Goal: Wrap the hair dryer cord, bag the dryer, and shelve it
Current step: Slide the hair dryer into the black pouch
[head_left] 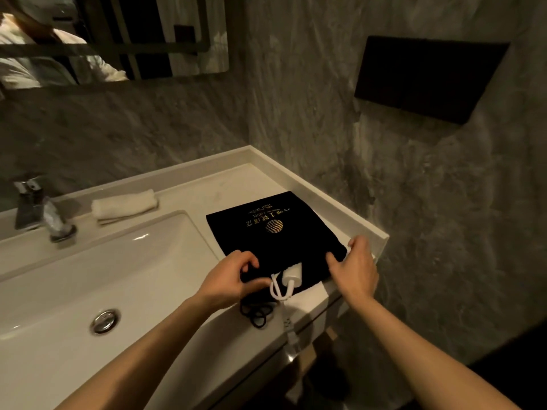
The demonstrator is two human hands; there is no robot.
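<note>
A white vanity counter [189, 199] with a sunken basin [97, 270] meets grey marbled walls. Right of the basin lies a black fabric bag [275, 232], long axis running away from the viewer, mouth nearest; its gold lettering is unreadable. The white hair dryer handle [292, 274] and looped cord [278, 290] protrude. The left hand [233, 276] pinches the mouth's edge; the right hand [353, 266] presses spread fingers on the bag's corner.

We see a dim, warm-toned picture. The light falls from above onto the pale stone bench [189, 196] and the white ceramic sink basin [88, 276], where small glints show near the chrome tap [44, 214]. The grey mottled wall [414, 202] on the right falls into shadow, and the near right corner is nearly black. Wide-angle distortion bends the bench edges. Detail is soft throughout, blurriest at the tap.
</note>
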